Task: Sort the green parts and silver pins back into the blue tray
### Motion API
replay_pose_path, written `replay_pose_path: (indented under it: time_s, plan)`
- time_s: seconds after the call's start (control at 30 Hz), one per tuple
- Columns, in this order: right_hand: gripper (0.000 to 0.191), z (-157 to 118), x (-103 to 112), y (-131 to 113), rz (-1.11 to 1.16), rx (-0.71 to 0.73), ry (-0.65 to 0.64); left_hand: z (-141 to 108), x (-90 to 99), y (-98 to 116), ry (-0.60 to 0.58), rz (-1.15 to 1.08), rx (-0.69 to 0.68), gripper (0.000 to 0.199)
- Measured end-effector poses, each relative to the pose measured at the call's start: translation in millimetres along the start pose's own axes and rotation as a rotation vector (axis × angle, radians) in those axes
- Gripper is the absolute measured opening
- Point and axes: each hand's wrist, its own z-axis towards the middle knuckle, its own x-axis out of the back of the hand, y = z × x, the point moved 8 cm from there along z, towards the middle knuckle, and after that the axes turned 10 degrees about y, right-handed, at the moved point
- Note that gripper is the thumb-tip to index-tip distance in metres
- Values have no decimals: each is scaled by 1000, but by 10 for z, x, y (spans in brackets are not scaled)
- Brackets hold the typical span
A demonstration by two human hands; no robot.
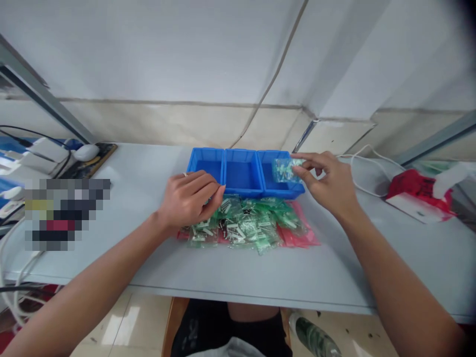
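Observation:
In my right hand [325, 181], thumb and fingers pinch a small clear plastic bag [282, 170] with small light-coloured parts in it. The bag hangs over the right-hand blue bin [284, 191]. My left hand [193, 198] is closed, fingers pressed together, just in front of the left blue bin [204, 152]; whatever it may hold is hidden. Between them stands the middle blue bin [243, 191]. Below the hands lies a pile of clear and greenish bags [253, 225] with white and dark small parts. Under the pile, red plastic bags [303, 238] show.
The grey table [230, 270] runs against a wall. On the left are cables, white devices [86, 152] and a pixelated patch. A red tissue pack [412, 188] sits at the right beside a white cable [359, 186]. A bottle [314, 334] stands below the table.

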Motion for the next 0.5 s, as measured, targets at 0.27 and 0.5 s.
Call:
replay_pose_path:
  time_s: [0.27,0.5]
  plan:
    - [39,-167,-233,-59,-146,248,-200,-4,-81,-132,-60,47,64,12]
    - [61,-341,-400,-186,-151,194,-570,-42,-96,-252,-94,79,137,14]
